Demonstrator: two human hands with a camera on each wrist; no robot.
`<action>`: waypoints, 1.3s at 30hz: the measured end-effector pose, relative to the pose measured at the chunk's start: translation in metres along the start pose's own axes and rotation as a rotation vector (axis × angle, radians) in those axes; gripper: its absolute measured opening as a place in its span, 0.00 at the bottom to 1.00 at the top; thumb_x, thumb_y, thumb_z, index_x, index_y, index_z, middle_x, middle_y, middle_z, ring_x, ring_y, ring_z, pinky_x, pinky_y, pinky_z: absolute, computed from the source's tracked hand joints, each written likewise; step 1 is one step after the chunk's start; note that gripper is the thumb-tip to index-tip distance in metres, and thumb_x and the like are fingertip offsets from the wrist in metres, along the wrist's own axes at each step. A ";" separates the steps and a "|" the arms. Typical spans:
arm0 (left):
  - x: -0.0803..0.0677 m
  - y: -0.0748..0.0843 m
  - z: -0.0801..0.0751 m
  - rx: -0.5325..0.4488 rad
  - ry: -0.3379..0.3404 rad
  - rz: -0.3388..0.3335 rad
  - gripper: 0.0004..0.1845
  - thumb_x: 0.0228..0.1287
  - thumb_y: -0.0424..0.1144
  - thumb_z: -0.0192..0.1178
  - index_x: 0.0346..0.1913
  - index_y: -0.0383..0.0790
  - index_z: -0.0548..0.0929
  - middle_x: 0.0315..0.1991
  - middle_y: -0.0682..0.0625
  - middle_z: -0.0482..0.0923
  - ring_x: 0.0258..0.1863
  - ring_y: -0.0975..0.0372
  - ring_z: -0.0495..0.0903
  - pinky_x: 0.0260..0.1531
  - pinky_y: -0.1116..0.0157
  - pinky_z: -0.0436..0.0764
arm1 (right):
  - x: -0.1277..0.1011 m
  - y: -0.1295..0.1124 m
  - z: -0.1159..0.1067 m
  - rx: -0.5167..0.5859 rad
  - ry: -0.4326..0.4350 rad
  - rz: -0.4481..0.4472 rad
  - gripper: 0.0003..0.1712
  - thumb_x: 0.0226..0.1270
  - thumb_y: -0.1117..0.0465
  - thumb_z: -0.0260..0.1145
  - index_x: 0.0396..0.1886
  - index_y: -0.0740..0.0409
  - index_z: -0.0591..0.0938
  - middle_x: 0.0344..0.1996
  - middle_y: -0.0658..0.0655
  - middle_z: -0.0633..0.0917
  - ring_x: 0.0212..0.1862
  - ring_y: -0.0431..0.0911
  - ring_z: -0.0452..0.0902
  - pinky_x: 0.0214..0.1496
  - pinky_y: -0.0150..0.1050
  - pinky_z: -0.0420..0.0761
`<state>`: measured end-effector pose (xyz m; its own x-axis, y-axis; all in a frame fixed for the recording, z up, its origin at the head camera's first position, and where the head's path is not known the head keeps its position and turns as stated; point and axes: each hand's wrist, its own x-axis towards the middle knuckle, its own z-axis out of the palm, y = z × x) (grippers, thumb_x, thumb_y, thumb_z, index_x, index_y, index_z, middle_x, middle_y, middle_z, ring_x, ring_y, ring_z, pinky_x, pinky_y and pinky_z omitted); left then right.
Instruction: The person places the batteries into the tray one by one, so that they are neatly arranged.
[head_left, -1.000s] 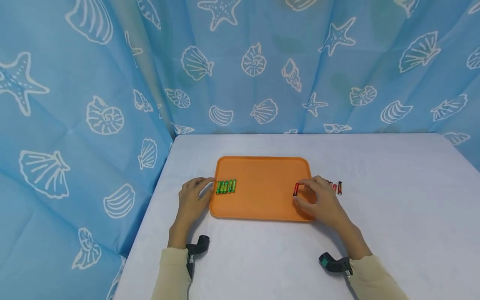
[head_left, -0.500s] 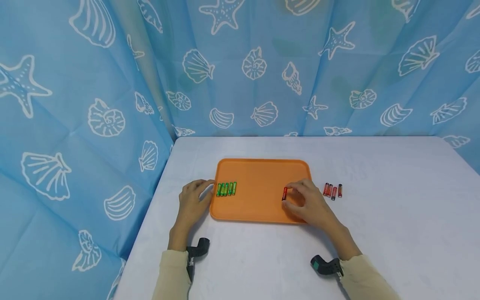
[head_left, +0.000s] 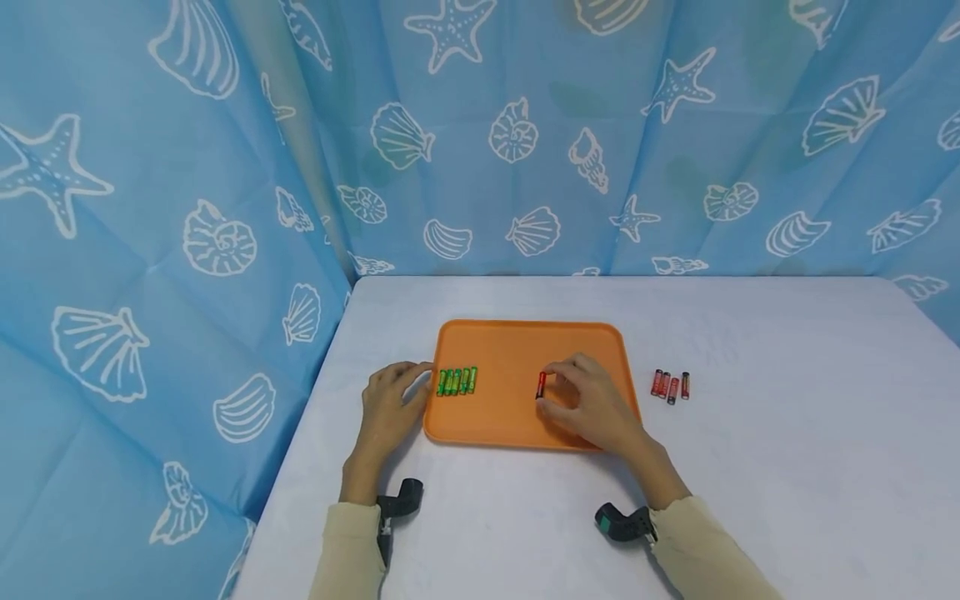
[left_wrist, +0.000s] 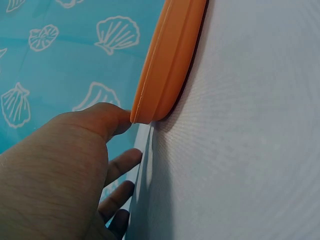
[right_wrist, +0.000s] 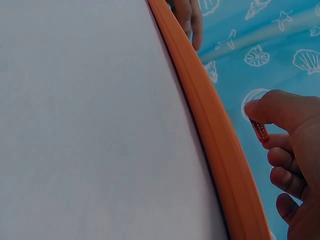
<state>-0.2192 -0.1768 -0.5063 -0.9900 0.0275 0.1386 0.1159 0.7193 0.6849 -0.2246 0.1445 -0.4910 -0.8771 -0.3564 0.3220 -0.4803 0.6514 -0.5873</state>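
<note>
My right hand (head_left: 592,408) pinches a red battery (head_left: 541,385) by its two ends, between thumb and a fingertip, above the middle of the orange tray (head_left: 517,429). In the right wrist view the same battery (right_wrist: 259,131) shows lettering on its side, and the other fingers curl beneath. My left hand (head_left: 388,410) is at the tray's left edge; in the left wrist view its thumb (left_wrist: 107,120) touches the rim while the other fingers hang loosely apart. Several green batteries (head_left: 456,382) lie side by side in a row on the tray's left part, close to that hand.
Several red batteries (head_left: 671,387) lie on the white table (head_left: 787,433), right of the tray. A blue curtain (head_left: 465,167) with white shell prints stands behind the table and along its left side. Each wrist carries a black camera mount (head_left: 624,523).
My right hand has moved left across the tray with the red battery, uncovering the red batteries on the table. The left hand has stayed at the tray's edge. The head view has shifted slightly.
</note>
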 end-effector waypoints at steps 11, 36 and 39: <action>0.003 -0.003 -0.001 0.003 0.009 0.021 0.19 0.75 0.46 0.55 0.65 0.51 0.80 0.64 0.43 0.72 0.69 0.47 0.58 0.68 0.44 0.50 | 0.016 -0.017 0.017 0.030 -0.023 -0.006 0.27 0.59 0.52 0.77 0.56 0.57 0.82 0.42 0.52 0.77 0.46 0.47 0.70 0.49 0.46 0.76; 0.002 -0.005 0.002 0.004 0.028 -0.002 0.19 0.75 0.47 0.56 0.64 0.53 0.81 0.64 0.44 0.72 0.69 0.48 0.59 0.68 0.45 0.51 | 0.044 -0.032 0.055 0.019 -0.097 -0.034 0.26 0.62 0.51 0.75 0.56 0.58 0.82 0.42 0.52 0.75 0.47 0.47 0.68 0.52 0.48 0.69; 0.002 -0.006 0.003 0.003 0.032 0.002 0.19 0.74 0.47 0.57 0.64 0.53 0.81 0.64 0.45 0.72 0.69 0.48 0.59 0.67 0.45 0.51 | 0.047 -0.032 0.058 0.018 -0.097 -0.030 0.26 0.62 0.51 0.75 0.55 0.58 0.82 0.42 0.51 0.75 0.47 0.47 0.68 0.51 0.48 0.70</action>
<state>-0.2223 -0.1788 -0.5118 -0.9866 0.0074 0.1628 0.1180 0.7217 0.6821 -0.2503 0.0678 -0.5003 -0.8580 -0.4392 0.2664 -0.5052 0.6277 -0.5923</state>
